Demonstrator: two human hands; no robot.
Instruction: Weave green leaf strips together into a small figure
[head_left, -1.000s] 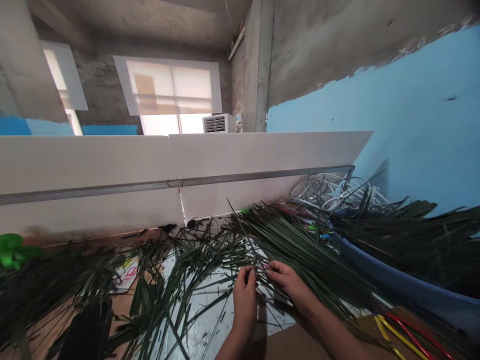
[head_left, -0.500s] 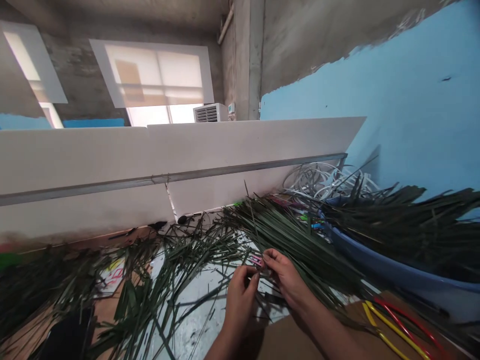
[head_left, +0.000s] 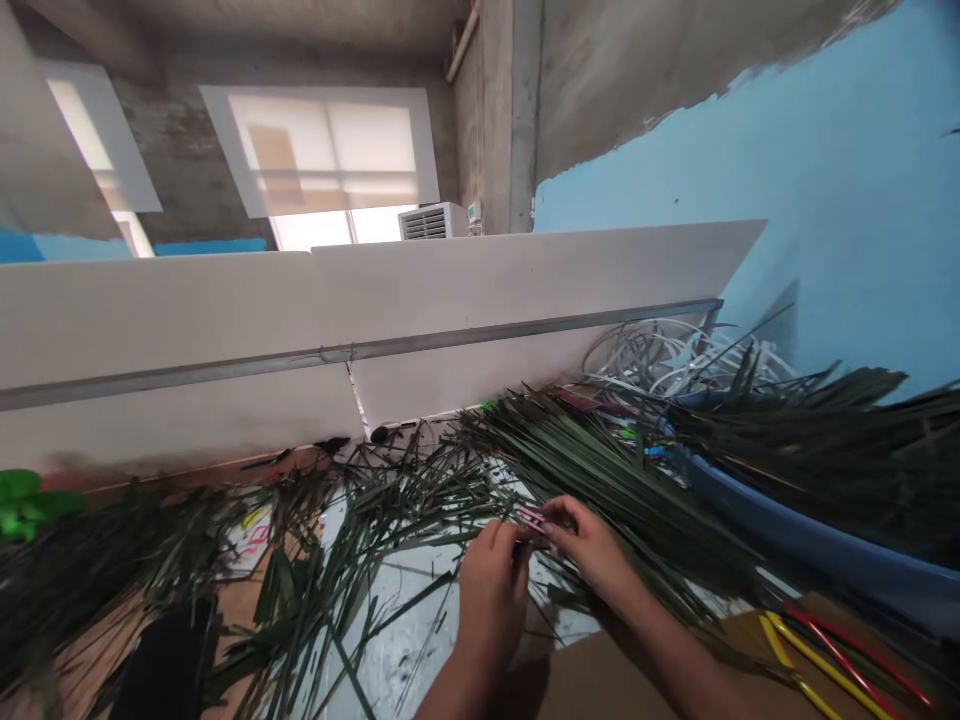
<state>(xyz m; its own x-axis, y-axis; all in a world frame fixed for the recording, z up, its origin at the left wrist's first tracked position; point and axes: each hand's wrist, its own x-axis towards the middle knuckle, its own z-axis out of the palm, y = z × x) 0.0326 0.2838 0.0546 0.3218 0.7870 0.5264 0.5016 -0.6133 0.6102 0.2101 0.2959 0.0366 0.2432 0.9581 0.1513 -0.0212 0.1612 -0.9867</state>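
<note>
As my right hand [head_left: 592, 552] narrowly pinches a small pink piece [head_left: 530, 517], my left hand [head_left: 491, 600] curls just beside it, grip unclear, above long green palm-leaf strips [head_left: 615, 490] near a blue tub [head_left: 780, 540].

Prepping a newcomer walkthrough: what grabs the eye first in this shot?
Long dark green leaf strips sprawl across the lower half of the view, with more heaped in a blue tub at right. At lower centre, the left hand and right hand meet around a small pink piece. Behind, a bright blue wall stands out above a white panel.
</note>
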